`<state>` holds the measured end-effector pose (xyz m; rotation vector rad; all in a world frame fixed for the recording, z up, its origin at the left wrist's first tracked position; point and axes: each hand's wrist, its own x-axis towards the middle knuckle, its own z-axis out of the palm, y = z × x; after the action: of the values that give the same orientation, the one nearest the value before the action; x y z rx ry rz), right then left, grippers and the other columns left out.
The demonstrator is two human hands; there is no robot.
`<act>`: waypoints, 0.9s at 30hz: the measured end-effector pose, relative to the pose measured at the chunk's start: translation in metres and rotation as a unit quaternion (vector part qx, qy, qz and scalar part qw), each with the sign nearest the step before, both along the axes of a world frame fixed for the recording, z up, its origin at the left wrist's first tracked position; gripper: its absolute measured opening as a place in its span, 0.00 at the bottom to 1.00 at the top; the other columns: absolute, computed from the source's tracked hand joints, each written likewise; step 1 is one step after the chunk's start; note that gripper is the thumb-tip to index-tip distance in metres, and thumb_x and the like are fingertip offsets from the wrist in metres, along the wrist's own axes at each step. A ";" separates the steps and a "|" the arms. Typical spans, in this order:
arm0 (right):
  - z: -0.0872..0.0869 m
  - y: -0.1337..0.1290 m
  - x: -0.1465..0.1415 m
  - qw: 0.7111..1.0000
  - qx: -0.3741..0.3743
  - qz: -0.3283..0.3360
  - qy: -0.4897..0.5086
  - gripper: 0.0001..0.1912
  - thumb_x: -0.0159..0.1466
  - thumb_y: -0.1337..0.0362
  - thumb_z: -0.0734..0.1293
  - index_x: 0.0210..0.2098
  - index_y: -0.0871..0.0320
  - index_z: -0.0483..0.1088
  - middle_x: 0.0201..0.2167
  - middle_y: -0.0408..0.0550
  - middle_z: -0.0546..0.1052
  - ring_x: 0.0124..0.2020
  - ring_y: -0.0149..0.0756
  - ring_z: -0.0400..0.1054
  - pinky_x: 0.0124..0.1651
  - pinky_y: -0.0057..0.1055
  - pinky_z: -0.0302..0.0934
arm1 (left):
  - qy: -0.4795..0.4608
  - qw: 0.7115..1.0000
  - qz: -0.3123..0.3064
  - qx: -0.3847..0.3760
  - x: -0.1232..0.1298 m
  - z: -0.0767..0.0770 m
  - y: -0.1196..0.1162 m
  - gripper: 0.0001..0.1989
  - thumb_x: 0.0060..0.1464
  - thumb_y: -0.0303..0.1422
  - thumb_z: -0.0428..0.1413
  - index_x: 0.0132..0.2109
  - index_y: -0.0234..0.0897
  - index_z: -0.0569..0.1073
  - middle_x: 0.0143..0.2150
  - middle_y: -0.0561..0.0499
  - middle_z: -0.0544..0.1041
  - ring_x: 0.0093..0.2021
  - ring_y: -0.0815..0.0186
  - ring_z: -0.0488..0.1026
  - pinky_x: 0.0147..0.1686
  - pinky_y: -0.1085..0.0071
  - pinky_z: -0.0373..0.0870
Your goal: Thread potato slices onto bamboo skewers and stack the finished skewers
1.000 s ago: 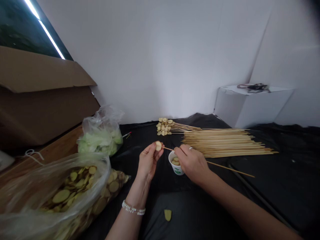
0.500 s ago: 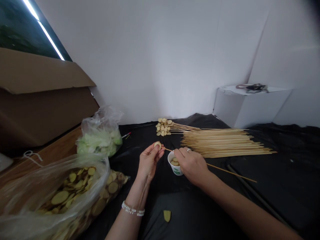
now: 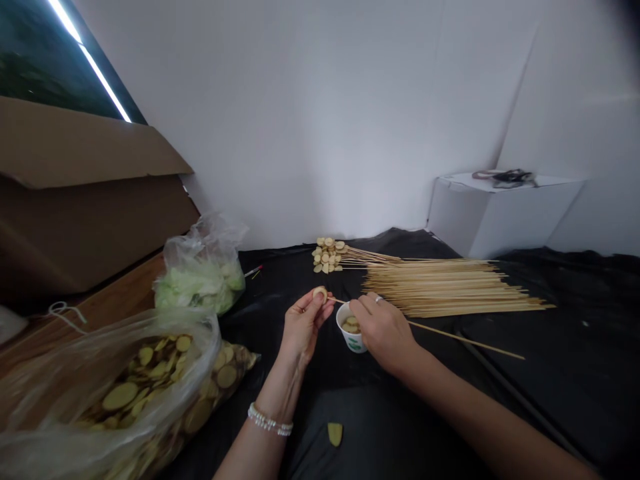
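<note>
Left hand [image 3: 304, 327] pinches a potato slice [image 3: 320, 294] at the skewer [image 3: 465, 340] tip, right hand [image 3: 383, 333] clamped on the skewer, right over a paper cup [image 3: 353, 338].

Smooth, pale bamboo skewers [image 3: 450, 293] lie on black sheeting with a dull sheen [image 3: 400, 420], beside a matt white paper cup [image 3: 353, 340]. A glossy clear plastic bag [image 3: 60, 427] holds moist-looking yellow vegetable slices [image 3: 120, 396]; behind it are a rough brown corrugated cardboard box [image 3: 85, 180] and a smooth wooden board [image 3: 85, 340].
</note>
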<state>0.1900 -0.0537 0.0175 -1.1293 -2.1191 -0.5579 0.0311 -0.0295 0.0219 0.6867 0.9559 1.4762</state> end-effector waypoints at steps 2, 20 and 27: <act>0.002 -0.002 0.000 1.000 -0.007 -0.022 -0.012 0.08 0.61 0.74 0.59 0.29 0.58 0.65 0.26 0.46 0.70 0.30 0.34 0.62 0.31 0.29 0.48 | 0.001 1.000 0.000 -0.001 0.001 0.000 0.000 0.12 0.42 0.28 0.65 0.37 0.30 0.78 0.35 0.43 0.80 0.32 0.68 0.78 0.33 0.77 0.75; 0.001 0.003 0.007 0.999 -0.034 -0.033 -0.006 0.10 0.66 0.69 0.58 0.30 0.57 0.67 0.27 0.44 0.70 0.29 0.33 0.63 0.29 0.30 0.45 | -0.005 1.000 0.026 0.004 0.001 0.006 -0.001 0.09 0.46 0.25 0.63 0.37 0.29 0.78 0.35 0.42 0.80 0.32 0.69 0.78 0.32 0.78 0.75; 0.007 0.003 0.009 0.982 -0.191 -0.009 -0.012 0.10 0.68 0.66 0.55 0.36 0.57 0.66 0.28 0.43 0.74 0.28 0.32 0.66 0.28 0.30 0.44 | -0.005 1.000 0.008 0.009 0.000 0.002 0.000 0.11 0.44 0.26 0.64 0.38 0.29 0.78 0.35 0.42 0.81 0.32 0.68 0.78 0.32 0.78 0.75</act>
<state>0.1991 -0.0511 0.0249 -1.3522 -2.3013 -0.1732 0.0312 -0.0296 0.0240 0.6865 0.9438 1.5030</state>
